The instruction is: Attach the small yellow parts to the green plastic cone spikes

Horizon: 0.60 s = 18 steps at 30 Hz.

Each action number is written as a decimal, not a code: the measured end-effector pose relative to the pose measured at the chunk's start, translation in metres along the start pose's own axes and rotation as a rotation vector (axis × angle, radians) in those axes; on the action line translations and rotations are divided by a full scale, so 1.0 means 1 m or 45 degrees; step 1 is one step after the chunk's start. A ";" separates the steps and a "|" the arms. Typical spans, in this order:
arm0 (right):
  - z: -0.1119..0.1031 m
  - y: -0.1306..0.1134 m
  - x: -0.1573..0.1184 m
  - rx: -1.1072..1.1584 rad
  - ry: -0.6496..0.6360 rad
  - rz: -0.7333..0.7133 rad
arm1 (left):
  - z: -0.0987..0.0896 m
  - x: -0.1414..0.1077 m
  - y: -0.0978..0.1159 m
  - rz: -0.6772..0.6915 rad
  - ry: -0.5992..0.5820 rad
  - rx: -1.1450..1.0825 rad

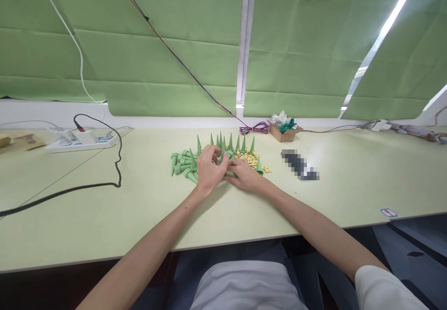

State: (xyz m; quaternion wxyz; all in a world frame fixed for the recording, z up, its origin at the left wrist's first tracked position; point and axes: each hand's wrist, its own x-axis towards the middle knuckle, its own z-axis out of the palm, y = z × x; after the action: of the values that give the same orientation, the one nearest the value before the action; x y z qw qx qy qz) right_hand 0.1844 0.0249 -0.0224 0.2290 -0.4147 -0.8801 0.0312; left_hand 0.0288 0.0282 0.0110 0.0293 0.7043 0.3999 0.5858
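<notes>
My left hand (210, 169) is closed around a green plastic spike (224, 150), a cone whose tip points up between thumb and fingers. Right beside it, my right hand (245, 175) has its fingers bent together near the base of that spike; whatever they pinch is hidden. To the left lies a pile of green spikes (184, 162), mostly on their sides. Behind the hands several more spikes (230, 141) stand upright on wide bases. Small yellow pieces (252, 160) are heaped behind and right of my right hand, with one upright spike (259, 166) by them.
A small cardboard box (283, 134) with clear plastic and green material stands near the wall. Coiled wires (256, 128) lie beside it. A dark blurred object (299, 165) is on the right. On the left, a power strip (84, 141) and black cable (119, 161) rest on the table (139, 217).
</notes>
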 end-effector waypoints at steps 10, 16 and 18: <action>0.001 0.002 0.000 -0.051 0.016 0.002 | 0.001 0.000 0.000 0.008 0.001 0.002; 0.001 0.005 0.001 -0.110 0.010 -0.009 | 0.002 -0.001 -0.002 0.037 0.014 -0.001; 0.002 0.006 0.001 -0.134 0.012 -0.011 | 0.002 -0.001 -0.003 0.041 0.014 -0.005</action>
State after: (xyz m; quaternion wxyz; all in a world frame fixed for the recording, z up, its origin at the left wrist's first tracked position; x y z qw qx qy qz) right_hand 0.1876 0.0298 -0.0249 0.2113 -0.4225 -0.8812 -0.0181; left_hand 0.0292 0.0299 0.0080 0.0192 0.7074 0.3874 0.5909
